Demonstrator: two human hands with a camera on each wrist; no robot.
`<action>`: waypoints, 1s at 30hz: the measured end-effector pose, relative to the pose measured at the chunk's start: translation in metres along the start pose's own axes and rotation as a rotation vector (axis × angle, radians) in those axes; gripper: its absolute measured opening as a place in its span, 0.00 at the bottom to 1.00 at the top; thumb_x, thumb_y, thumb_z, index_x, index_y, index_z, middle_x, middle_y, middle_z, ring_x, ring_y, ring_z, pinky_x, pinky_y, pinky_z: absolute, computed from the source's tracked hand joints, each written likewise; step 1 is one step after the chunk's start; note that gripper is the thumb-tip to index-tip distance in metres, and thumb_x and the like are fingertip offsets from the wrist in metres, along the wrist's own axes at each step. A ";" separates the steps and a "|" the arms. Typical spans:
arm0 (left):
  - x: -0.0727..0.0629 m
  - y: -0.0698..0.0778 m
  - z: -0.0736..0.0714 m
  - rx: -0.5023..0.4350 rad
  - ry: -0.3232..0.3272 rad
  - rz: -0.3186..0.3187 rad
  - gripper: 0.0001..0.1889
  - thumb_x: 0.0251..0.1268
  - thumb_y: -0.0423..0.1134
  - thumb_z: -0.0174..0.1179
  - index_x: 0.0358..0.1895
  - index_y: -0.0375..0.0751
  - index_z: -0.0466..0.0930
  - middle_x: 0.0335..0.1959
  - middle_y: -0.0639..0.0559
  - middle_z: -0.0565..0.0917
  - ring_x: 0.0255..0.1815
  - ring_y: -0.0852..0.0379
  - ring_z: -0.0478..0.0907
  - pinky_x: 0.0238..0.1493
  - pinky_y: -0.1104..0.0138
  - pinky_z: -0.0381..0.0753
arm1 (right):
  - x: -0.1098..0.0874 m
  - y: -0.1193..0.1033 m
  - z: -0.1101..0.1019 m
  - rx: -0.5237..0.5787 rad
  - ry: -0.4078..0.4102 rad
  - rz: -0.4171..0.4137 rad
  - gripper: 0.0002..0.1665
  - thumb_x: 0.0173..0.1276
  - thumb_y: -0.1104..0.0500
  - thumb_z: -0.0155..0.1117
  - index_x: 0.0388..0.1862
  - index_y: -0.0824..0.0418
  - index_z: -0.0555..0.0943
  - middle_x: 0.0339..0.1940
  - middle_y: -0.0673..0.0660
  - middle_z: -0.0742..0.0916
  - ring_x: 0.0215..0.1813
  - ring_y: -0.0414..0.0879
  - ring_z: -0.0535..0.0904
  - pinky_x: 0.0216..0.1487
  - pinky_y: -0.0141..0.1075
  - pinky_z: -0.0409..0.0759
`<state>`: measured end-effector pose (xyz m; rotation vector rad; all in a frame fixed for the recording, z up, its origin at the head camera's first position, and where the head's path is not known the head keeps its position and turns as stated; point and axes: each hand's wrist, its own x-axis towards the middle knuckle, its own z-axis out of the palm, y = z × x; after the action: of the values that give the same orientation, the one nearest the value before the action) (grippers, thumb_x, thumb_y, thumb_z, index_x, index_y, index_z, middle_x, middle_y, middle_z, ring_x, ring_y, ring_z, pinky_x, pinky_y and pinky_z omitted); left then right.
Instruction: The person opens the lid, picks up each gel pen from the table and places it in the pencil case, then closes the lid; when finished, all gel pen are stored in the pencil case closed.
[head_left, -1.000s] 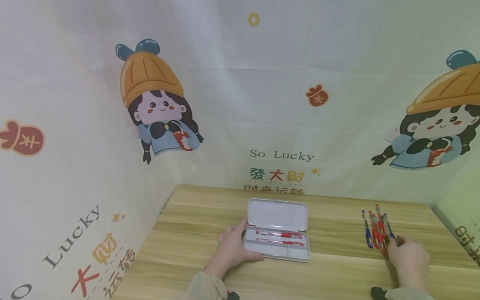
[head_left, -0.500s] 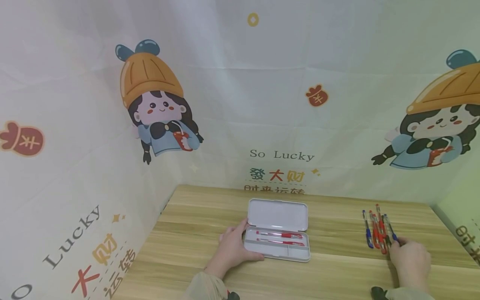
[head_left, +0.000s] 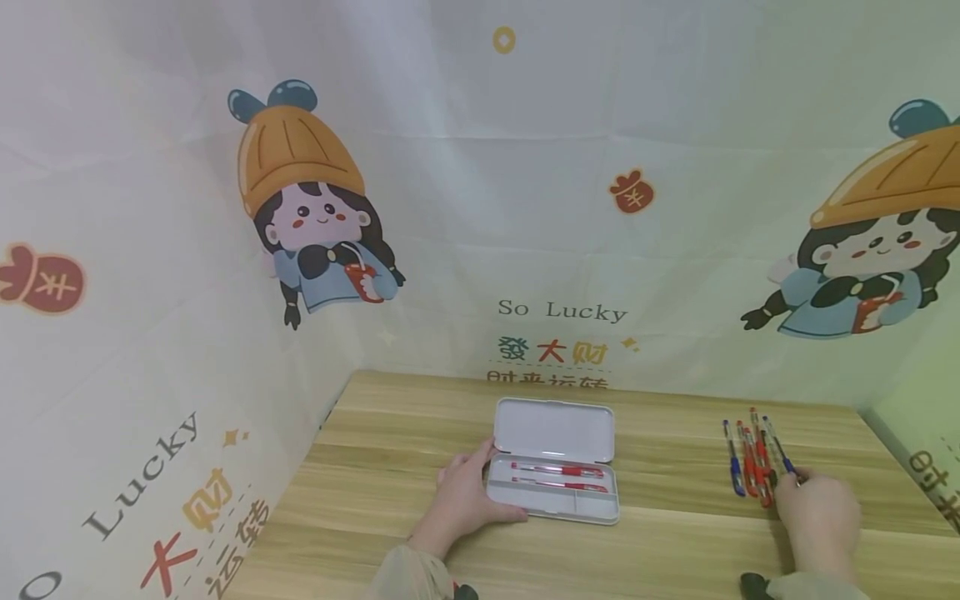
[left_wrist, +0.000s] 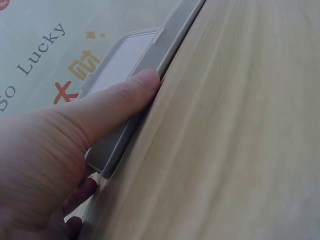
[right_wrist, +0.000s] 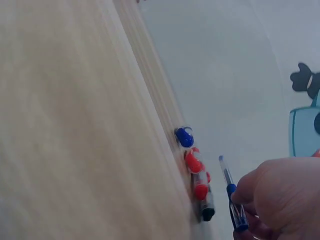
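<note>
A pale grey pencil case lies on the table with its lid raised, two red pens in its back compartment. My left hand grips the case's left end, the thumb along its front wall; in the left wrist view that thumb presses the case and other fingers are partly hidden. At the right, my right hand pinches a blue pen. The right wrist view shows this blue pen between thumb and fingers, lifted off beside the other pens.
Left of my right hand lies a loose bunch of red pens with a dark-capped pen among them. Another blue pen lies at their left. A printed cloth hangs behind and beside the wooden table.
My right hand has drawn the blue pen up from the bunch, its far end shifting slightly away and left. The left hand and pencil case stay in place.
</note>
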<state>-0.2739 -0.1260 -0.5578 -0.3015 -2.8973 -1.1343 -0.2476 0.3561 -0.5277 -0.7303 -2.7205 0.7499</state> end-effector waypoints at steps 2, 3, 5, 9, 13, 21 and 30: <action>0.000 0.000 0.000 0.000 0.002 0.002 0.74 0.31 0.64 0.92 0.88 0.45 0.61 0.77 0.48 0.82 0.77 0.38 0.71 0.75 0.39 0.63 | -0.001 -0.007 -0.001 0.014 0.012 -0.026 0.30 0.77 0.58 0.49 0.65 0.79 0.81 0.64 0.81 0.84 0.62 0.80 0.80 0.57 0.63 0.79; -0.001 0.000 0.000 0.001 0.003 0.004 0.74 0.31 0.65 0.92 0.88 0.45 0.61 0.77 0.48 0.82 0.77 0.38 0.71 0.75 0.39 0.63 | -0.001 -0.011 -0.001 0.018 0.017 -0.041 0.30 0.77 0.58 0.49 0.65 0.79 0.80 0.64 0.82 0.84 0.63 0.80 0.79 0.60 0.65 0.78; 0.000 -0.001 0.000 0.004 0.004 0.007 0.74 0.31 0.65 0.92 0.88 0.45 0.61 0.77 0.48 0.82 0.76 0.38 0.71 0.74 0.40 0.63 | -0.003 -0.019 -0.001 0.021 0.033 -0.074 0.29 0.78 0.58 0.50 0.64 0.79 0.81 0.63 0.82 0.84 0.63 0.79 0.79 0.62 0.67 0.77; 0.000 -0.002 0.001 0.002 0.007 0.008 0.75 0.30 0.65 0.92 0.88 0.46 0.61 0.77 0.49 0.82 0.76 0.38 0.72 0.74 0.40 0.63 | -0.007 -0.032 0.002 0.044 0.061 -0.147 0.27 0.78 0.59 0.53 0.62 0.79 0.82 0.58 0.84 0.84 0.61 0.78 0.78 0.61 0.69 0.76; 0.000 -0.002 0.001 0.005 0.008 0.010 0.75 0.31 0.65 0.91 0.88 0.45 0.61 0.77 0.48 0.82 0.76 0.37 0.72 0.74 0.40 0.63 | -0.011 -0.043 0.005 0.060 0.068 -0.213 0.24 0.78 0.59 0.57 0.61 0.77 0.84 0.58 0.85 0.83 0.61 0.80 0.78 0.59 0.70 0.76; 0.000 -0.001 0.000 0.003 0.006 0.006 0.75 0.31 0.65 0.91 0.88 0.44 0.61 0.77 0.47 0.82 0.77 0.36 0.71 0.74 0.40 0.64 | -0.022 -0.065 0.016 0.048 0.063 -0.337 0.22 0.77 0.60 0.60 0.60 0.76 0.85 0.59 0.84 0.83 0.61 0.82 0.79 0.59 0.70 0.78; 0.000 -0.002 0.001 -0.005 0.011 0.012 0.75 0.30 0.65 0.92 0.88 0.48 0.61 0.78 0.48 0.82 0.77 0.37 0.71 0.75 0.40 0.63 | -0.042 -0.095 0.030 0.092 0.082 -0.471 0.18 0.77 0.61 0.63 0.57 0.72 0.89 0.55 0.76 0.87 0.59 0.76 0.81 0.59 0.67 0.80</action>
<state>-0.2740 -0.1272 -0.5600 -0.3112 -2.8794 -1.1381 -0.2608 0.2510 -0.5059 -0.0849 -2.6068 0.7019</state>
